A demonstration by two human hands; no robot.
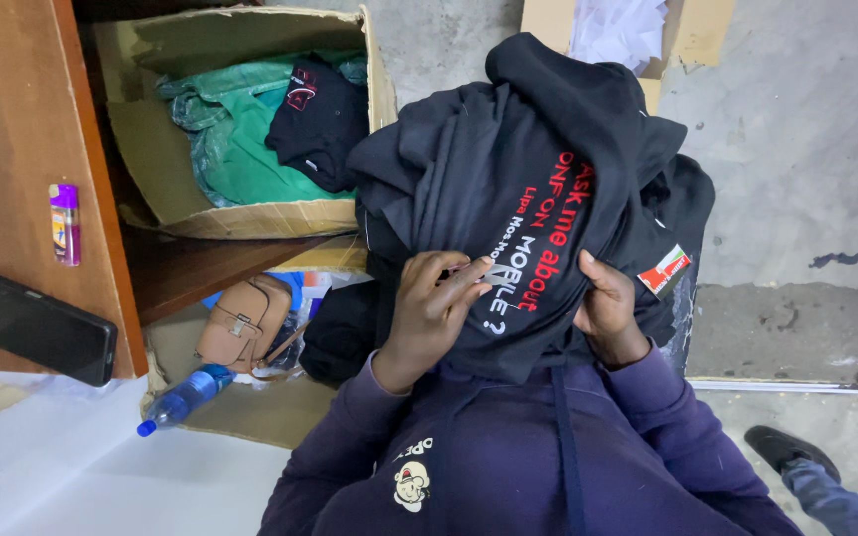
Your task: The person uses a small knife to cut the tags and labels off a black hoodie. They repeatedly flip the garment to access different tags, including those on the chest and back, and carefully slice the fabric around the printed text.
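1. The left hand (429,308) gripped the black garment (518,199), fingers (464,278) curled closed over its print.
2. The right hand (608,308) pinched the same cloth, just right of those fingers.
3. The garment hung bunched, not yet folded; another lay in the cardboard box (240,213) beyond the fingers.

Left hand (436,303) and right hand (608,306) raised before the chest, fingers curled, sleeved forearms angled inward.
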